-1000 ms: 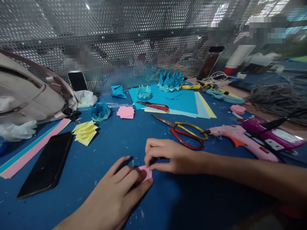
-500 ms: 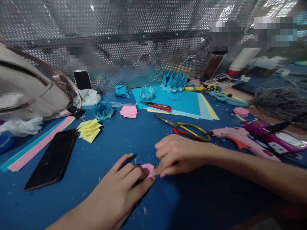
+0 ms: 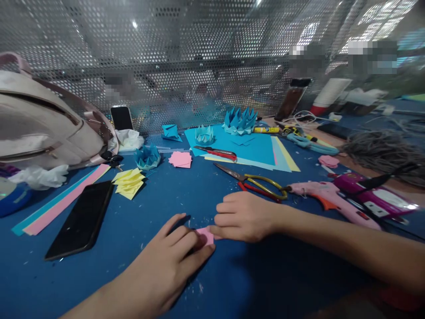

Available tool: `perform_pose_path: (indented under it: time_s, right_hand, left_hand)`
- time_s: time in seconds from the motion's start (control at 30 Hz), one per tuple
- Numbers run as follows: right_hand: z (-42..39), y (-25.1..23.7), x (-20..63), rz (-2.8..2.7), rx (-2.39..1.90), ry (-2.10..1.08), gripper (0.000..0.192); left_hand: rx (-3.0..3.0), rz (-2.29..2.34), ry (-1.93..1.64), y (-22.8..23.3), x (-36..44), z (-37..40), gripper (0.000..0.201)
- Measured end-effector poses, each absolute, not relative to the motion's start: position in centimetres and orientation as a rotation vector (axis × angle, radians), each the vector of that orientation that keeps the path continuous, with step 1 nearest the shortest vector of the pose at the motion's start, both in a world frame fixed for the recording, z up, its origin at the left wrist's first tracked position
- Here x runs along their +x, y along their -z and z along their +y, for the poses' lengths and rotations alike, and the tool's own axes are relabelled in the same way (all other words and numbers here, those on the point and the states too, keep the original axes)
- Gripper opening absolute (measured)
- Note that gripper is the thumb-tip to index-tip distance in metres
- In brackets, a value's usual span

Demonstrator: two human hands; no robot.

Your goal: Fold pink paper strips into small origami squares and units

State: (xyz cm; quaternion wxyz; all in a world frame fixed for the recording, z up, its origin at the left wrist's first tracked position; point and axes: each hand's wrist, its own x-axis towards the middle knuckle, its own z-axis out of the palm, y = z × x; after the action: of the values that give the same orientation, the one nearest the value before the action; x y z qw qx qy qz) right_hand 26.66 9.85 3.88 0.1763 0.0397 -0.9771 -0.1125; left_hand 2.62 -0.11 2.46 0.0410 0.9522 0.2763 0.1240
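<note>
A small piece of pink paper (image 3: pixel 206 235) lies on the blue table, partly covered by my fingers. My left hand (image 3: pixel 179 252) holds it down from the left, with the thumb along its near edge and the fingers bent over it. From the right, my right hand (image 3: pixel 244 218) touches the paper's upper right corner with its fingers curled and pressed together. Beyond my hands lie a stack of pink paper pieces (image 3: pixel 181 159) and a yellow paper stack (image 3: pixel 129 182). Scissors (image 3: pixel 262 184) with yellow and red handles rest just past my right hand.
A black phone (image 3: pixel 81 219) and paper strips (image 3: pixel 68 199) lie left. Folded blue paper shapes (image 3: pixel 241 120), blue sheets (image 3: pixel 255 148) and a red cutter (image 3: pixel 221 153) are farther back. A pink glue gun (image 3: pixel 335 199) and purple power strip (image 3: pixel 372 195) lie right, a backpack (image 3: pixel 43 119) left.
My right hand's fingertips have moved from the paper's lower right edge to its upper right corner, and the index finger no longer points down. The left hand stays in place. The view has shifted slightly.
</note>
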Motion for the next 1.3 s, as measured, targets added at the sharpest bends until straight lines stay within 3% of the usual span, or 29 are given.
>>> perform_pose_path:
  time_s: [0.27, 0.6, 0.93, 1.3]
  right_hand:
    - [9.3, -4.1, 26.2, -2.761, 0.213, 0.344, 0.026]
    - [9.3, -3.3, 25.3, -2.825, 0.074, 0.328, 0.018]
    - [9.3, -3.1, 25.1, -2.951, 0.004, 0.046, 0.019]
    - [8.9, -3.4, 24.6, -2.958, -0.061, -0.019, 0.015]
  left_hand:
    - [2.901, 0.83, -0.378, -2.4, 2.5, -0.2, 0.046]
    - [2.884, 0.815, -0.506, -2.3, 2.5, -0.1, 0.04]
    - [2.863, 0.828, -0.501, -1.9, 2.5, -0.2, 0.039]
    - [2.914, 0.82, -0.511, -1.5, 2.6, -0.1, 0.041]
